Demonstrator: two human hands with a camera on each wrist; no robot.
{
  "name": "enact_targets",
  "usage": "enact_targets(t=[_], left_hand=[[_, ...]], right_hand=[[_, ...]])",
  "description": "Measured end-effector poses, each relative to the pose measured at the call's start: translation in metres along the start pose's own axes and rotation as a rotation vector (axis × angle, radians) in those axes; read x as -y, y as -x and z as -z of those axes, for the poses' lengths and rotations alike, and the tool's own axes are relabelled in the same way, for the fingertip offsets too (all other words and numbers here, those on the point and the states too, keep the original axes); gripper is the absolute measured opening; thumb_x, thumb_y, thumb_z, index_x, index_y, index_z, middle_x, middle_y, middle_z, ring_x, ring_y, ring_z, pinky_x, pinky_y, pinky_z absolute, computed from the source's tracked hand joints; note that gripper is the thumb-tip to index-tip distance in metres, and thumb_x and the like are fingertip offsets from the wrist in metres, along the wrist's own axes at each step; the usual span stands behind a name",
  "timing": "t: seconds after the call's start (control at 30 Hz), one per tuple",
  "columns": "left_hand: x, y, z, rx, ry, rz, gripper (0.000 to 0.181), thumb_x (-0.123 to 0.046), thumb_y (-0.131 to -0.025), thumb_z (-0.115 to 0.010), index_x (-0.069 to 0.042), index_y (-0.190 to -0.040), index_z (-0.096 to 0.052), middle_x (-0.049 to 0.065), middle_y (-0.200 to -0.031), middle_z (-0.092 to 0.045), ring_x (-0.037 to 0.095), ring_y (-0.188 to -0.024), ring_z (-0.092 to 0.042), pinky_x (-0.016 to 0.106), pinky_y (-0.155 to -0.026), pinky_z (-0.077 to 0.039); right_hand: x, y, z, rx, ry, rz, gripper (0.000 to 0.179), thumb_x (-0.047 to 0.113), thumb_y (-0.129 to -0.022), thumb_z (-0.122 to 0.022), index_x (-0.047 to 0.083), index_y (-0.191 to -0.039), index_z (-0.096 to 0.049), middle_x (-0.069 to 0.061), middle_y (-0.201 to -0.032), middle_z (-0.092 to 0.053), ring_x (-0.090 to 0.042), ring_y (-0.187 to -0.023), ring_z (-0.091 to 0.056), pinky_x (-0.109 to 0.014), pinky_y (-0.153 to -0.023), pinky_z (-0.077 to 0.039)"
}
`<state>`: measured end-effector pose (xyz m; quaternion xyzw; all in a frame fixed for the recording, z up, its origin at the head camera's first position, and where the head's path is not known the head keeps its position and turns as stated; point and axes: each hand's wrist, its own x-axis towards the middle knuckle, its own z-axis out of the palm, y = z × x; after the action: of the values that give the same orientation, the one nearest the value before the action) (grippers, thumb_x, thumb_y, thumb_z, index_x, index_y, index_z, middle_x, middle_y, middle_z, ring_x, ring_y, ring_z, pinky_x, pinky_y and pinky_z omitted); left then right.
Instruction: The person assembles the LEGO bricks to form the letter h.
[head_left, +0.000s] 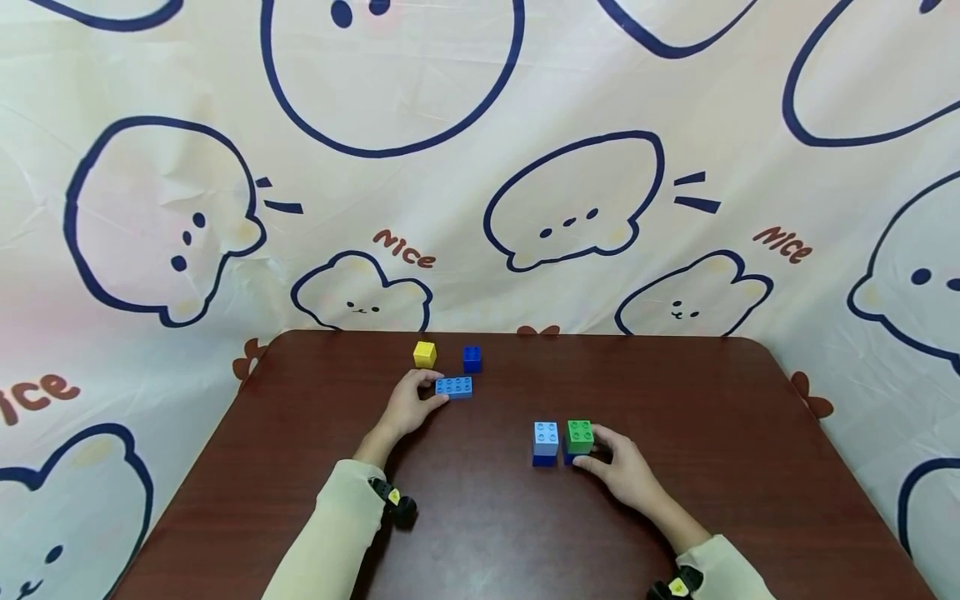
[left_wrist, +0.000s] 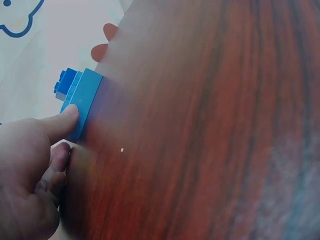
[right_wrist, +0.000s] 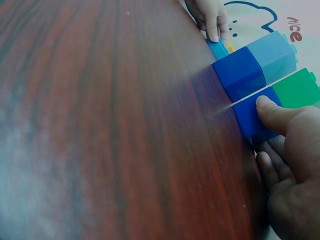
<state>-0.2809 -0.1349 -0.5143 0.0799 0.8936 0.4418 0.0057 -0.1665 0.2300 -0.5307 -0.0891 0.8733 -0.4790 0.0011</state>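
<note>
My left hand (head_left: 406,406) pinches one end of a long light-blue toy brick (head_left: 453,387) between thumb and fingers. In the left wrist view its thumb lies along the side of that brick (left_wrist: 86,102). My right hand (head_left: 626,471) grips a two-brick stack, a green brick (head_left: 580,436) on top of a dark blue brick (right_wrist: 252,112). The right thumb presses the dark blue brick's side, and the other fingers are partly hidden behind the stack. Just left of it stands a second stack, a light-blue brick (head_left: 546,437) on a dark blue brick (head_left: 544,460).
Beyond the left hand a yellow brick (head_left: 424,355) and a small dark blue brick (head_left: 472,359) sit near the far edge of the brown table (head_left: 480,517). A white cloth with cartoon drawings (head_left: 465,200) hangs behind the table.
</note>
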Motion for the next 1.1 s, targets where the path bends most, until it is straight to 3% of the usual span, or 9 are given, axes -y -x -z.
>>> enact_targets(t=[0.27,0.6,1.1], left_hand=[[-0.003,0.000,0.001,0.013,0.021,0.017,0.034,-0.012,-0.094,-0.075,-0.005,-0.125,-0.066,0.015,-0.125,-0.066,0.032,-0.118,-0.058,0.051,-0.106,-0.045],[-0.008,0.003,0.002,0.011,0.054,-0.003,0.030,-0.016,-0.096,-0.073,-0.008,-0.124,-0.067,0.011,-0.115,-0.068,0.027,-0.104,-0.061,0.047,-0.097,-0.051],[-0.022,0.015,0.011,-0.003,0.102,-0.078,0.031,-0.013,-0.093,-0.077,-0.006,-0.121,-0.068,0.011,-0.115,-0.070,0.026,-0.101,-0.065,0.044,-0.092,-0.055]], right_hand=[[0.000,0.000,0.000,-0.002,-0.003,0.016,0.045,0.012,-0.087,-0.081,0.008,-0.129,-0.065,-0.001,-0.111,-0.072,-0.018,-0.104,-0.066,-0.031,-0.086,-0.054],[-0.001,0.001,-0.001,-0.007,0.007,0.005,0.046,0.012,-0.086,-0.082,0.008,-0.129,-0.065,-0.001,-0.111,-0.072,-0.018,-0.104,-0.066,-0.031,-0.087,-0.054],[-0.002,0.001,0.000,-0.008,-0.002,0.005,0.046,0.013,-0.087,-0.081,0.008,-0.130,-0.065,0.000,-0.111,-0.072,-0.018,-0.104,-0.066,-0.031,-0.086,-0.054]])
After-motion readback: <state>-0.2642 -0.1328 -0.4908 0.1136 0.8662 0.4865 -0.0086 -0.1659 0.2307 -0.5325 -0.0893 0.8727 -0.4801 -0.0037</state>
